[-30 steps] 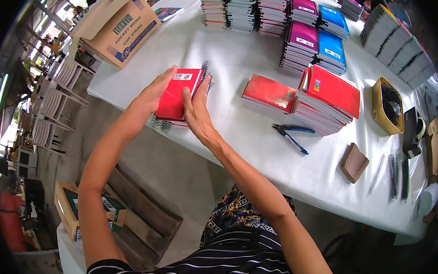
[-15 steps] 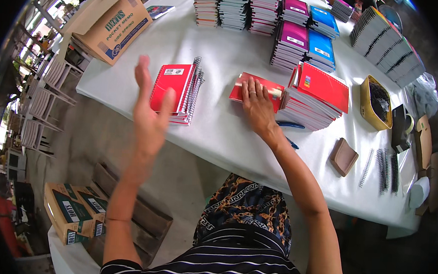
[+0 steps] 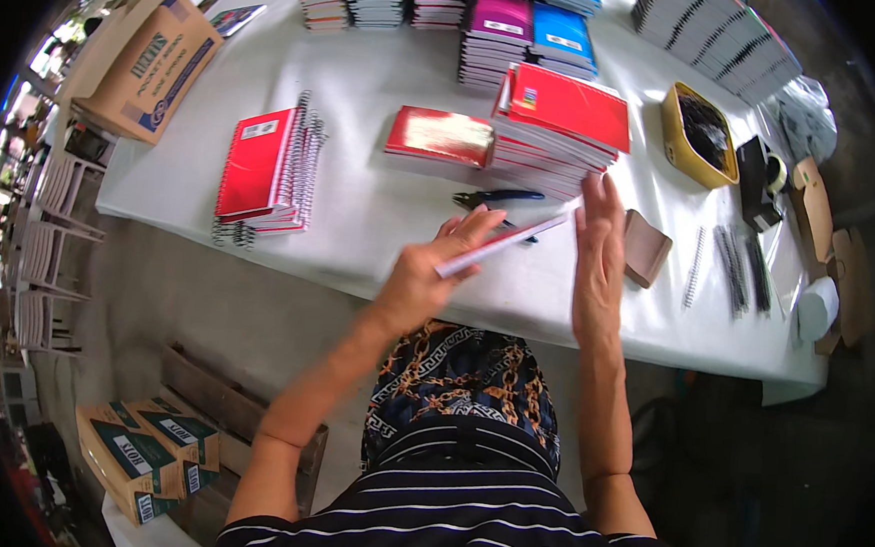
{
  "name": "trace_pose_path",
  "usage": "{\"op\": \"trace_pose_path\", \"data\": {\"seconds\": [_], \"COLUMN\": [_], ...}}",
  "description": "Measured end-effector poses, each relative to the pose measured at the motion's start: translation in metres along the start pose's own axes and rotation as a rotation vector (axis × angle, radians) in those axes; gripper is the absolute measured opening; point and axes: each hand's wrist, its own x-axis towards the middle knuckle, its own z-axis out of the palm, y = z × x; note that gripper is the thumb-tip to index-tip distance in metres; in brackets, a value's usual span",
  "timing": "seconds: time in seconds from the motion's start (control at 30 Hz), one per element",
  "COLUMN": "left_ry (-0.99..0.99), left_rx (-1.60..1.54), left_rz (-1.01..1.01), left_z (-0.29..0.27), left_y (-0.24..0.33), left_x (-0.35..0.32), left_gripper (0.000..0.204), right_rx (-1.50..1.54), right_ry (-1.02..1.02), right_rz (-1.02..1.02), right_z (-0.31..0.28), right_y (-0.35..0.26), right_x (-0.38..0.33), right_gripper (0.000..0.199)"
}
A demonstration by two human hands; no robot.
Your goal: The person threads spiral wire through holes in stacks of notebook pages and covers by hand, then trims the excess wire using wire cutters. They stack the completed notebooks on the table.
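My left hand (image 3: 419, 280) is closed on a thin red-covered notebook (image 3: 520, 240), tilted edge-on above the table's near side. Its far end points toward my right hand (image 3: 599, 253), whose fingers are stretched out flat and upward; whether they touch the notebook I cannot tell. Beneath and beyond the notebook lie cutting pliers (image 3: 502, 195) with dark blue handles, partly hidden. A low pile of shiny red notebooks (image 3: 436, 135) sits past them, beside a taller, uneven red stack (image 3: 568, 106). To the left stand red spiral-bound notebooks (image 3: 256, 167), their wire coils sticking out.
On the right are a yellow tub (image 3: 729, 175) of dark wire, a brown block (image 3: 646, 249), loose wire coils (image 3: 730, 266) and a black tape dispenser (image 3: 760, 198). Notebook stacks (image 3: 497, 37) line the back. A carton (image 3: 165, 66) stands far left; white chairs (image 3: 58, 250) are beyond the table.
My right hand has left the low red pile and moved nearer, fingers up. My left hand has come rightward and now holds a thin notebook. The view has shifted, moving table items leftward.
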Motion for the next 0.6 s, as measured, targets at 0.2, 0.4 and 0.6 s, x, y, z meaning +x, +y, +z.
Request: {"op": "trace_pose_path", "data": {"seconds": [0.2, 0.4, 0.6], "left_ry": [-0.377, -0.013, -0.173], "left_rx": [-0.522, 0.555, 1.041], "left_rz": [-0.238, 0.153, 0.208], "left_z": [-0.027, -0.006, 0.04], "left_y": [-0.045, 0.014, 0.006], "left_x": [0.008, 0.032, 0.028], "left_gripper": [0.063, 0.091, 0.076], "right_rx": [-0.249, -0.295, -0.792], "right_ry": [-0.025, 0.04, -0.09], "right_rz": [0.106, -0.051, -0.441], "right_z": [-0.022, -0.021, -0.09], "right_y": [0.039, 0.059, 0.005], "right_x": [-0.022, -0.029, -0.009], "right_gripper": [0.033, 0.018, 0.041]}}
